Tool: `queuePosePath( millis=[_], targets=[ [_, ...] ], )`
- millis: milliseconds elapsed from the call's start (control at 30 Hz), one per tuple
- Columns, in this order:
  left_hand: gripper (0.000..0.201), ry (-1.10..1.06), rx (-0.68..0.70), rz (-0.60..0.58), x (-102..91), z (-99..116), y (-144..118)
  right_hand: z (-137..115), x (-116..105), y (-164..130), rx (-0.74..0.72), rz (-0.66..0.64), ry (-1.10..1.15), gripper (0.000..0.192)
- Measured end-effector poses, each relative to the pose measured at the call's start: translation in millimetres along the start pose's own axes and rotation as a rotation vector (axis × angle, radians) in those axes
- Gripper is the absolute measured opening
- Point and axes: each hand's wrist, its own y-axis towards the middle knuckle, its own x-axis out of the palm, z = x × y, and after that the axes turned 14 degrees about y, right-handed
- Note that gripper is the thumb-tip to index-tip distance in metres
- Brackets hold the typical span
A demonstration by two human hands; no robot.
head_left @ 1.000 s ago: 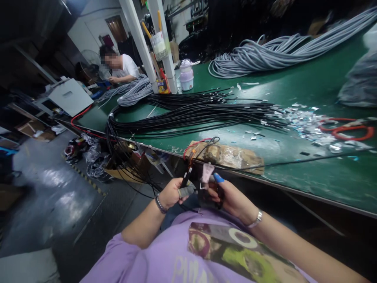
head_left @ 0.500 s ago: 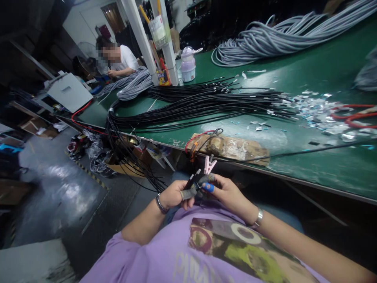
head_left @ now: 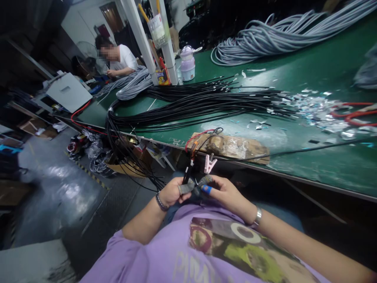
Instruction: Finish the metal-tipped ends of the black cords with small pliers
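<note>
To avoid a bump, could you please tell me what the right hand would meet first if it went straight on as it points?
The right hand would probably meet the left hand first, though depth is unclear.

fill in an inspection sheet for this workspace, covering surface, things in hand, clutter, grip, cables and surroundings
Surface: green bench, pale marks near its front edge.
Job's things: dark cable end in hand; pink clip just above the right hand; wooden block along the bench edge.
Clutter: silvery and blue scraps strewn on the bench.
Grip: left hand closed on the cable end; right fingertips close by, their hold too small to tell.
Cables: black bundle on the bench, some strands hanging over the edge; grey bundle behind it.
Surroundings: person in a white top at the far left; purple bottle by the post.
</note>
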Motion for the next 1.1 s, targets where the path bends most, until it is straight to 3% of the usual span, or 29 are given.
queuePosePath(
  millis=[233, 367, 500, 633, 767, 933, 1100],
  targets=[
    [0.057, -0.108, 0.039, -0.152, -11.5, 2.8, -6.0, -6.7, 5.4, -1.2, -0.095, -0.131, -0.209, 0.029],
    [0.055, -0.121, 0.114, -0.006, -16.9, 19.3, -5.0, -16.2, 3.5, -3.2, -0.128, -0.246, -0.324, 0.033],
    [0.053, -0.060, 0.245, 0.260, -14.9, 43.3, 1.4, -36.4, -4.8, -8.3, -0.166, -0.266, -0.421, 0.035],
    [0.036, 0.265, 0.444, 0.601, -4.8, 54.5, 4.2, -52.1, -11.6, -21.0, -0.184, -0.254, -0.522, 0.043],
    [0.021, 0.789, 0.735, 0.884, 2.3, 43.1, 4.7, -57.1, -12.7, -30.6, -0.173, -0.233, -0.524, 0.044],
    [0.023, 1.219, 1.066, 0.989, 5.8, 31.3, 9.9, -62.5, -11.0, -29.7, -0.184, -0.093, -0.337, 0.041],
    [0.017, 1.345, 1.111, 0.944, 14.3, 38.2, 15.9, -63.3, -8.8, -30.0, -0.149, 0.001, -0.172, 0.044]
  ],
)
